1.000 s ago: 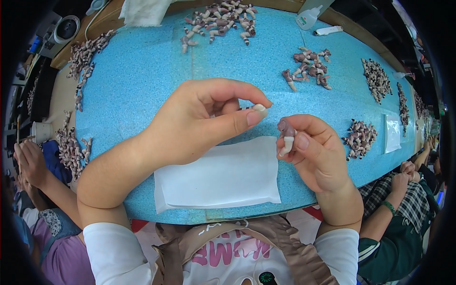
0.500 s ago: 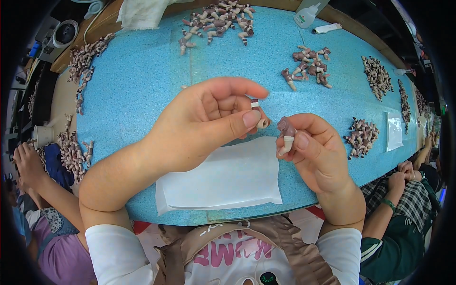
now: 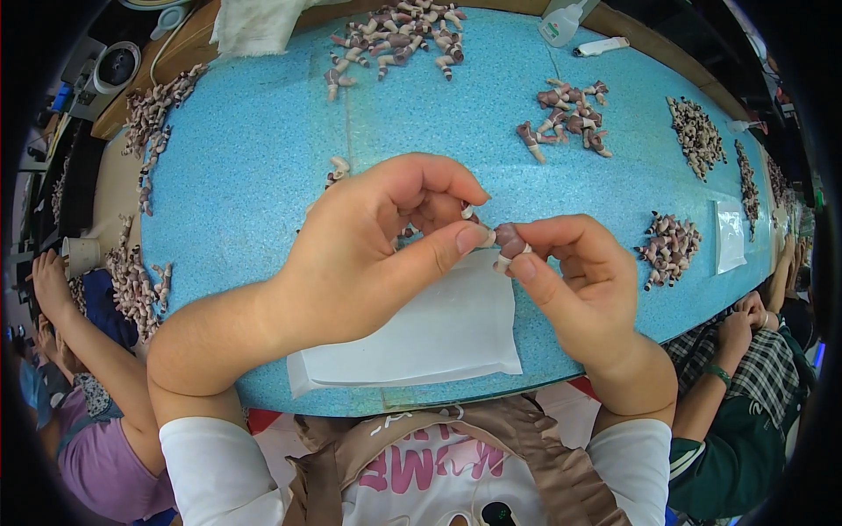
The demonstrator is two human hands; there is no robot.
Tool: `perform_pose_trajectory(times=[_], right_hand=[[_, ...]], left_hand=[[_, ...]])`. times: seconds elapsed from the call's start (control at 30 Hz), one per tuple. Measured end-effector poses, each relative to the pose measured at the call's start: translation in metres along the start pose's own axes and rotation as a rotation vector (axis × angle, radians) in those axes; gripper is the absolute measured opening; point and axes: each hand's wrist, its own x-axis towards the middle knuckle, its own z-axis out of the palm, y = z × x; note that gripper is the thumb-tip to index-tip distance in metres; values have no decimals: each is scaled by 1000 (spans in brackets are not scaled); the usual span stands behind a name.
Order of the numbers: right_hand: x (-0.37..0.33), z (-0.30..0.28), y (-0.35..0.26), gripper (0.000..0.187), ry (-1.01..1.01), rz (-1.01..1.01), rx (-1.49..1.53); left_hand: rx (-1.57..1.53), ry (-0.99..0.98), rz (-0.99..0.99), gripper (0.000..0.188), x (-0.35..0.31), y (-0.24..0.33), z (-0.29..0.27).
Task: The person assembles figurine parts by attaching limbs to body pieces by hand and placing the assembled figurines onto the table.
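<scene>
Closer together than half a second ago, the left hand (image 3: 368,250) and right hand (image 3: 583,289) now almost meet at their fingertips, the purple-and-white torso piece (image 3: 509,241) having shifted left from clear of the other hand. Nearest the body, a flat white packet (image 3: 421,337) lies on the blue tabletop (image 3: 241,175), partly behind the left forearm. Just beyond its upper edge, the right thumb and forefinger pinch the torso piece; the left thumb and forefinger grip a small banded limb (image 3: 470,212) beside it, mostly hidden, and whether the two parts touch I cannot tell. More small bits show at the left palm, though whether they are held is unclear. Past the left knuckles lies a loose pale piece (image 3: 338,167). To the right sits a mixed heap (image 3: 669,252); farther off are a cluster of torsos (image 3: 570,118) and, at the far side, a bigger pile of limbed bodies (image 3: 399,39), a white bottle (image 3: 561,24) and a white cloth (image 3: 254,24).
</scene>
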Motion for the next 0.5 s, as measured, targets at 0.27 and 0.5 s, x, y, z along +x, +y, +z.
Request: perform_pose_trajectory(times=[0.27, 0.5], right_hand=[[1, 9, 11, 21, 79, -318, -308], [2, 12, 6, 21, 70, -88, 38]], left_hand=[[134, 28, 83, 27, -3, -4, 3], [359, 17, 261, 28, -2, -4, 1]])
